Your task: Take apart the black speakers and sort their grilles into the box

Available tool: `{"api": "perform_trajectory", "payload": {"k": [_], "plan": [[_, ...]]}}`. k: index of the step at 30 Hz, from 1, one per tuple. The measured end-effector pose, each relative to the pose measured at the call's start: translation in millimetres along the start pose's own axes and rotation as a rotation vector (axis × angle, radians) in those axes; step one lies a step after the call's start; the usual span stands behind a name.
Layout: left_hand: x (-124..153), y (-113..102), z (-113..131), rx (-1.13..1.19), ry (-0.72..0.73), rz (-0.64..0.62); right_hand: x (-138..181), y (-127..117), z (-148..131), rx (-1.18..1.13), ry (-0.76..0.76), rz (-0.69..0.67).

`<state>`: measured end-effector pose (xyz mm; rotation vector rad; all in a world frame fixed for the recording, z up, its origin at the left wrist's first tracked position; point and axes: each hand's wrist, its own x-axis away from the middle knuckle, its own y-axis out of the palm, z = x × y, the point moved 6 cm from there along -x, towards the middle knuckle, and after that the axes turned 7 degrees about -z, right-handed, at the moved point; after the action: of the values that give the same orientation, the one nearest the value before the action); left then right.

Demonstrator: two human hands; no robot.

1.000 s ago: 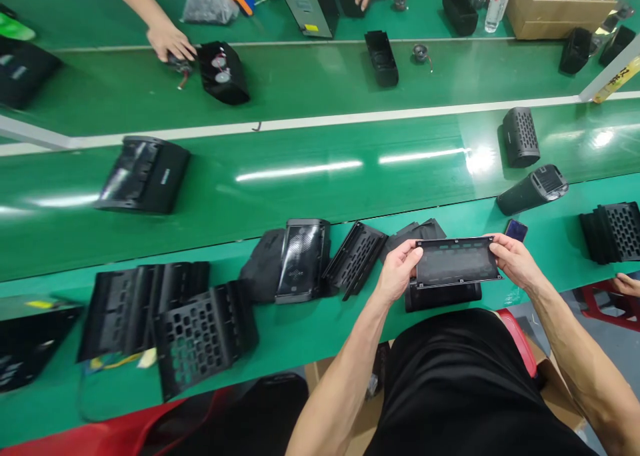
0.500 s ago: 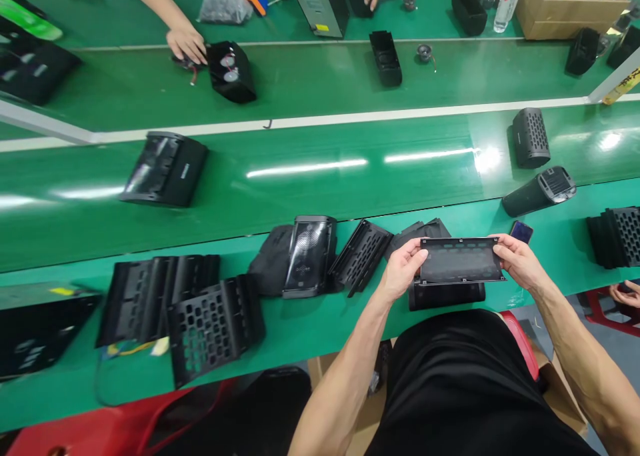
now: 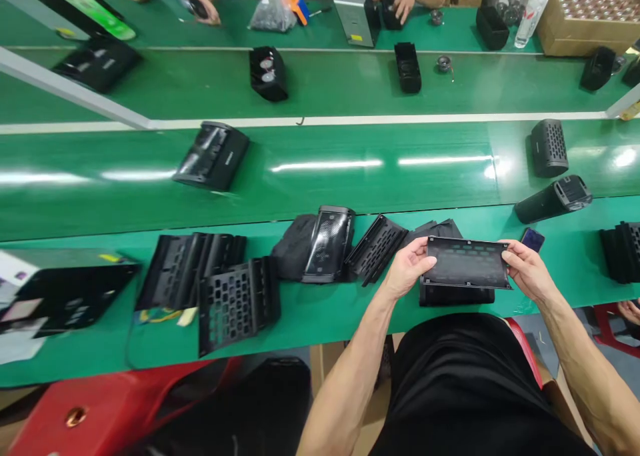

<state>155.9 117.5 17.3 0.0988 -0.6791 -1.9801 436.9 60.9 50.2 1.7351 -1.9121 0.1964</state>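
Between my two hands is a flat black speaker grille (image 3: 467, 263), its inner side with small clips around the rim facing me. My left hand (image 3: 411, 267) pinches its left end, thumb on top. The opposite end is gripped by my right hand (image 3: 529, 267). Just below the grille, partly hidden by it, a black speaker part (image 3: 457, 296) lies on the green table. Thin black sheets (image 3: 445, 229) lie behind the grille, beside another slotted grille (image 3: 377, 248). A phone (image 3: 533, 239) rests beyond my right hand.
Left of my hands are a glossy black speaker (image 3: 329, 243), black cloth (image 3: 293, 248) and stacked grilles (image 3: 235, 306). A green conveyor (image 3: 325, 189) runs behind, carrying a speaker (image 3: 213, 156) and two more at right (image 3: 549, 148). Co-workers' hands (image 3: 405, 3) work across it.
The view has shifted, so the far things appear further right. A co-worker's hand has drawn back from the open black housing. My hands still hold the grille much as before.
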Motion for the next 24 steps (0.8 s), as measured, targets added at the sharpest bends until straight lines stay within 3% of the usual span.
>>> {"api": "perform_trajectory", "payload": {"k": [24], "plan": [[17.8, -10.8, 3.2, 0.043, 0.022, 0.03, 11.3, 20.8, -5.1, 0.027, -0.005, -0.035]]}}
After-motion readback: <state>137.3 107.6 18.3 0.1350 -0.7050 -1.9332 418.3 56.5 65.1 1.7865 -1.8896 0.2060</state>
